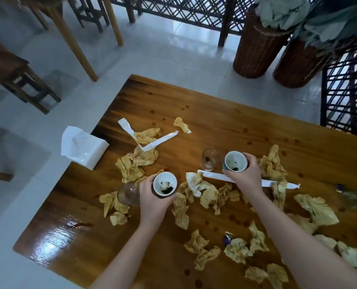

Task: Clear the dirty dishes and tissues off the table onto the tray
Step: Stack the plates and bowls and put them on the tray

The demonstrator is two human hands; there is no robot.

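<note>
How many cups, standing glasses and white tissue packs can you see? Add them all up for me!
Cups: 2 (left cup in the left hand, right cup in the right hand)
Standing glasses: 2 (far glass, near glass)
White tissue pack: 1
Total: 5

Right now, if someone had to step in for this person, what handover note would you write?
Left hand grips a white cup holding dark dregs. Right hand grips a second cup like it.
On the table, one clear glass stands beside the first cup and another glass beside the second.
Stained crumpled tissues and white paper sleeves lie scattered across it.
Done: no tray in view, so nothing shows as cleared.
Left: cups, glasses, tissues and sleeves.
</note>
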